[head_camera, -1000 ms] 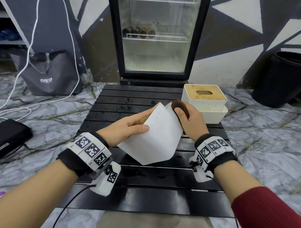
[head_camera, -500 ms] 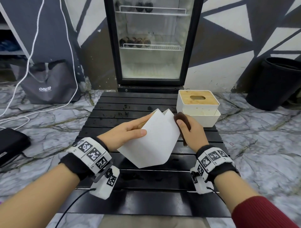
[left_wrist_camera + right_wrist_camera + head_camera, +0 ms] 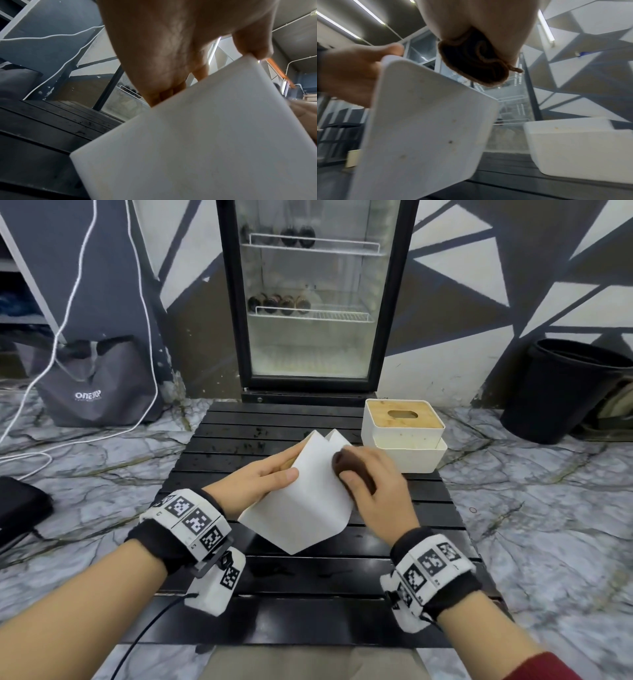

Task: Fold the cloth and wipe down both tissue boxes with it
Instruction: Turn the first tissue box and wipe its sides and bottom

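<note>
Meanwhile left hand (image 3: 260, 484) grips tilted tissue box (image 3: 305, 508); right hand (image 3: 373, 491) clutches brown cloth (image 3: 474, 60).

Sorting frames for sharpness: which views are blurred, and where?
Head view: right hand smeared by motion, tissue box crisp. Left wrist view: left hand soft, very close. Right wrist view: brown cloth fairly sharp, second box smeared at its edge.

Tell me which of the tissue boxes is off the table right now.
The plain white tissue box, gripped and tilted by the left hand. The bamboo-lidded box sits at the table's far right, atop a white tray.
</note>
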`<state>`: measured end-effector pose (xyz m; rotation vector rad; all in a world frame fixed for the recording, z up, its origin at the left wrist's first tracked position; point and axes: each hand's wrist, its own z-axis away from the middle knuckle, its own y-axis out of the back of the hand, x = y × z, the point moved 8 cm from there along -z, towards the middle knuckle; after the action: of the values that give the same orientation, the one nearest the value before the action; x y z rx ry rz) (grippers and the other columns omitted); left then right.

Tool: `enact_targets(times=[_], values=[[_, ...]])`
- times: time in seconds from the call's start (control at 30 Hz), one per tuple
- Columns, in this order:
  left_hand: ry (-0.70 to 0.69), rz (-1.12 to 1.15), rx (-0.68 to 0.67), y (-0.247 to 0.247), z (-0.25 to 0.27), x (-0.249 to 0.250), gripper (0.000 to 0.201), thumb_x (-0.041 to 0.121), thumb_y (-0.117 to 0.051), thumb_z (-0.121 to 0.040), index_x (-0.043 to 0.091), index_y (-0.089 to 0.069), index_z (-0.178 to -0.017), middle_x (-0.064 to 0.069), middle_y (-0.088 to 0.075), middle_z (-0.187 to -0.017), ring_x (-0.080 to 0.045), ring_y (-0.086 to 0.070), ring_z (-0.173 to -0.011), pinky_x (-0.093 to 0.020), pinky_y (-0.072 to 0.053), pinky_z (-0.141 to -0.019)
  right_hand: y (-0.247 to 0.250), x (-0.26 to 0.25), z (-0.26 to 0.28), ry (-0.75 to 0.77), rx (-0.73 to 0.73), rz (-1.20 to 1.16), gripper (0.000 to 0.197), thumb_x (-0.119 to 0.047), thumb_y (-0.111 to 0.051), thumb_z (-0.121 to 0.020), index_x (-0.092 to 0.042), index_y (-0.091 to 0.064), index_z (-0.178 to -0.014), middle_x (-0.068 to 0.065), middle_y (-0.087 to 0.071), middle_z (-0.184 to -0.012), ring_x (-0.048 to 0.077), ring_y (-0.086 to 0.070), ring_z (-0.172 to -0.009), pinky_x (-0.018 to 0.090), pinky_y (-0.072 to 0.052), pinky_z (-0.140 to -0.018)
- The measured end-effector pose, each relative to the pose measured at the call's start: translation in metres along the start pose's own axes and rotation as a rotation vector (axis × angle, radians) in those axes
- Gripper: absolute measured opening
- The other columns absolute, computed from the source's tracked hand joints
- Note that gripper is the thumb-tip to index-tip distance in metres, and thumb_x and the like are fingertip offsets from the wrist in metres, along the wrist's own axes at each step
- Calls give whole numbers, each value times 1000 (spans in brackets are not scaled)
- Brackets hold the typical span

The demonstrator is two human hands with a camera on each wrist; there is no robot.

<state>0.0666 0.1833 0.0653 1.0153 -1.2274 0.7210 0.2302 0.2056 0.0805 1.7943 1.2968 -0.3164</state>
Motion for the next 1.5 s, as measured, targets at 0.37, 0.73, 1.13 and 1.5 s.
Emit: enact_targets(times=[0.37,0.73,1.13,1.5], values=[[-24,-39,41,0,-1,-1,46,41,-39,-91,54,-25,-134,42,-47,-126,17,-42,-119,-1,-35,-88,-34,-48,13,188,-53,63,41,-34,-48,-88,-17,-56,-124,2,-53,-123,13,-41,-113,37,-39,-97],[-38,17,20,5,-3,-6,56,37,-42,-90,42,-25,-143,32,-33,-142,10,-35,-130,-11,-33,-102,-38,-25,-21,39,-33,27,38,-25,-51,-84,-19,-58,-121,2,-53,-120,21,-46,-112,46,-38,-97],[10,121,-8,7,0,-8,51,22,-44,-94,40,-27,-139,24,-62,-114,3,-57,-110,-10,-44,-84,-38,8,-58,-74,-3,99,33,-20,-54,-90,-22,-56,-123,3,-52,-119,23,-43,-113,44,-35,-98],[-26,177,-38,10,-2,-16,60,23,-39,-90,31,-21,-146,20,-43,-142,-2,-46,-127,-14,-42,-91,-36,40,-66,-216,-64,209,34,-28,-45,-94,-24,-51,-127,4,-55,-118,23,-42,-113,35,-33,-94]])
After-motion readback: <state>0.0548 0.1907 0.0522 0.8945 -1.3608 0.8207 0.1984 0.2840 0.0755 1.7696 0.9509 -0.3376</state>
